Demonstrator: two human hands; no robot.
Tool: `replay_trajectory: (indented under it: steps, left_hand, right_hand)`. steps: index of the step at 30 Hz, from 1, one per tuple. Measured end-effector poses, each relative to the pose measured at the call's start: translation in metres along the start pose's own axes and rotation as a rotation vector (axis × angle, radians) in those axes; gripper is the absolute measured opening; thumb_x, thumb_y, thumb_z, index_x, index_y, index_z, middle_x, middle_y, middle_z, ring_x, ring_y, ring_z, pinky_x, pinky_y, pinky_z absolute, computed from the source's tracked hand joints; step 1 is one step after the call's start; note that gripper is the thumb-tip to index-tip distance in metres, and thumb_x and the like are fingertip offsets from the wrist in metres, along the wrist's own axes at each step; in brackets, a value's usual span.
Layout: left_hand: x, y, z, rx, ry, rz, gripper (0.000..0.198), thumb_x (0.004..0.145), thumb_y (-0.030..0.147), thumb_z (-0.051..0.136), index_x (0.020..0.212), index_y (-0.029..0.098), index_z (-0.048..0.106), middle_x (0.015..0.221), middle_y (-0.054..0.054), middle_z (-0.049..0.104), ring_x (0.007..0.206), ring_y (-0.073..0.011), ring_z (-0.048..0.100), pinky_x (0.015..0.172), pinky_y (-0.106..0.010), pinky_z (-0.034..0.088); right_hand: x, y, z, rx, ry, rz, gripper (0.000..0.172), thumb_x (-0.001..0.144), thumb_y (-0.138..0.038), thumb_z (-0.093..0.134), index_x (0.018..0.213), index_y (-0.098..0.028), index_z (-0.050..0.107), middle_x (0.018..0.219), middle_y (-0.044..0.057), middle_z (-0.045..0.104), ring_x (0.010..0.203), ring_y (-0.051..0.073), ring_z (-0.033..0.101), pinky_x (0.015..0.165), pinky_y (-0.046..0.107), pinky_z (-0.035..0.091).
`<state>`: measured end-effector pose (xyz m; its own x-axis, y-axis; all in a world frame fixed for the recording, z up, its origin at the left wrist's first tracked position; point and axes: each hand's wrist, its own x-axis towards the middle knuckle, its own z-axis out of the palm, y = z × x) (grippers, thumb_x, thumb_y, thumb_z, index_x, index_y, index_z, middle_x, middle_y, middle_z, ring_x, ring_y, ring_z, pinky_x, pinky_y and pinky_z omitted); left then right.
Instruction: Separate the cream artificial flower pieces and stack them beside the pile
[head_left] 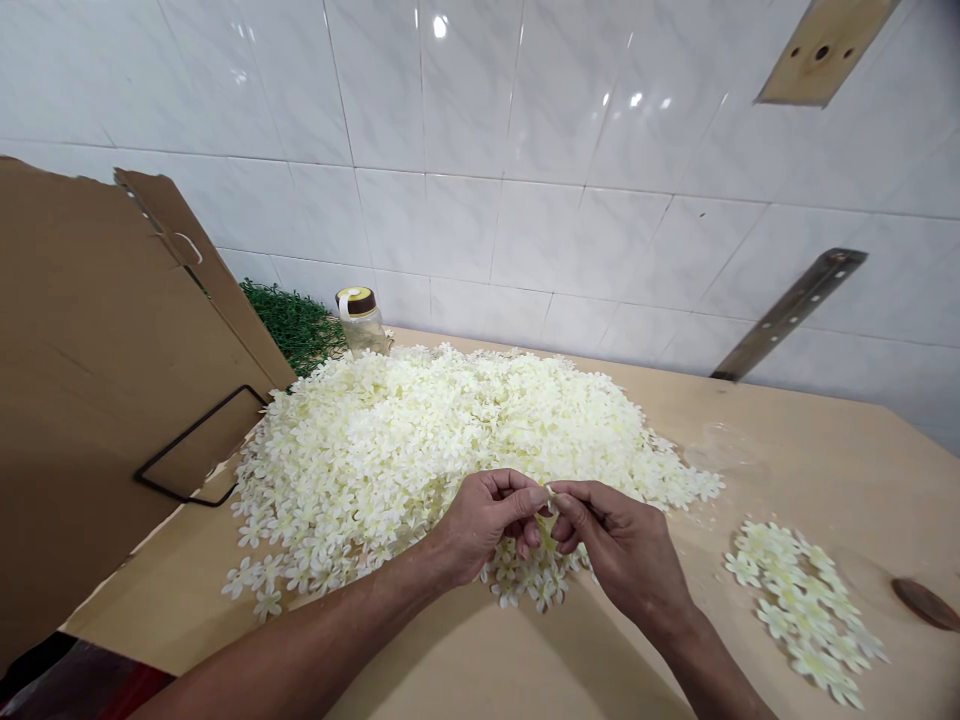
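Note:
My left hand (pixel 491 520) and my right hand (pixel 626 540) meet at the fingertips over the front of a big heap of artificial flowers (pixel 450 420). Between both thumbs and forefingers is pinched a small pale artificial flower (pixel 550 493), mostly covered by the fingers. The heaped flowers are loose, creamy white with yellowish centres, and some spill out just below my hands. On the right, apart from the heap, lies a smaller flat group of the same flowers (pixel 802 605).
A brown cardboard sheet (pixel 97 380) stands at the left, with a black wire frame (pixel 172 450) by it. Behind the heap are a lidded clear bottle (pixel 364 325) and green artificial foliage (pixel 292 320). A dark oval object (pixel 926 602) lies far right; a metal bracket (pixel 791 315) rises against the tiled wall.

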<state>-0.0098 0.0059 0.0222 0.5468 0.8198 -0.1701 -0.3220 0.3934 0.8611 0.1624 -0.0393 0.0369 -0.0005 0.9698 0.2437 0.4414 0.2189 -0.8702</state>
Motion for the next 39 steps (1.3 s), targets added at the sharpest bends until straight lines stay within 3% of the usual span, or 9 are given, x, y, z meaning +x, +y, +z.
replay_trajectory:
  steps: [6, 17, 22, 28, 34, 39]
  left_hand:
    - [0.0003, -0.0022, -0.0012, 0.002, -0.021, -0.014, 0.035, 0.076, 0.046, 0.076, 0.078, 0.012, 0.067, 0.055, -0.002, 0.062, 0.043, -0.0087, 0.053, 0.044, -0.02, 0.042]
    - [0.0004, -0.0041, -0.0003, 0.027, -0.013, 0.016, 0.036, 0.078, 0.046, 0.074, 0.08, 0.011, 0.068, 0.056, -0.002, 0.061, 0.044, -0.0089, 0.052, 0.044, -0.02, 0.042]
    - [0.0, -0.0031, -0.0005, -0.001, -0.016, 0.011, 0.035, 0.076, 0.045, 0.076, 0.083, 0.012, 0.068, 0.069, -0.005, 0.066, 0.05, -0.0096, 0.056, 0.045, -0.02, 0.043]
    - [-0.0007, -0.0021, -0.0009, -0.01, -0.036, 0.009, 0.03, 0.079, 0.041, 0.075, 0.083, 0.012, 0.068, 0.057, -0.002, 0.062, 0.045, -0.0088, 0.053, 0.045, -0.02, 0.043]
    - [-0.0007, -0.003, 0.0003, -0.028, -0.031, 0.019, 0.031, 0.078, 0.04, 0.076, 0.085, 0.01, 0.069, 0.08, -0.006, 0.066, 0.052, -0.0082, 0.056, 0.044, -0.019, 0.044]
    - [-0.0003, -0.0041, 0.0001, -0.037, -0.033, 0.025, 0.03, 0.078, 0.039, 0.076, 0.086, 0.011, 0.068, 0.081, -0.006, 0.066, 0.052, -0.0086, 0.057, 0.043, -0.019, 0.044]
  right_hand:
    - [-0.0014, 0.0015, -0.0004, -0.024, 0.079, 0.057, 0.029, 0.088, -0.045, 0.064, 0.085, -0.019, 0.073, 0.06, 0.001, 0.067, 0.051, 0.015, 0.063, 0.051, 0.024, 0.054]
    - [-0.0011, 0.0015, 0.0037, -0.005, 0.066, 0.01, 0.029, 0.092, -0.043, 0.06, 0.096, -0.019, 0.075, 0.058, 0.001, 0.066, 0.049, 0.014, 0.063, 0.049, 0.023, 0.056]
    - [-0.0014, 0.0026, 0.0039, 0.038, 0.068, 0.054, 0.029, 0.09, -0.044, 0.063, 0.097, -0.019, 0.075, 0.057, 0.0, 0.066, 0.049, 0.015, 0.064, 0.05, 0.023, 0.057]
    - [-0.0018, 0.0031, 0.0036, -0.005, 0.101, 0.08, 0.028, 0.087, -0.046, 0.065, 0.088, -0.02, 0.074, 0.056, -0.001, 0.066, 0.051, 0.014, 0.064, 0.052, 0.022, 0.055]
    - [-0.0013, -0.0008, 0.003, -0.029, 0.073, 0.064, 0.03, 0.093, -0.045, 0.057, 0.09, -0.02, 0.072, 0.057, -0.001, 0.066, 0.051, 0.014, 0.064, 0.053, 0.022, 0.055]
    - [-0.002, 0.0011, 0.0043, 0.02, 0.073, 0.109, 0.03, 0.09, -0.048, 0.06, 0.089, -0.019, 0.071, 0.059, 0.0, 0.065, 0.053, 0.015, 0.063, 0.053, 0.023, 0.055]
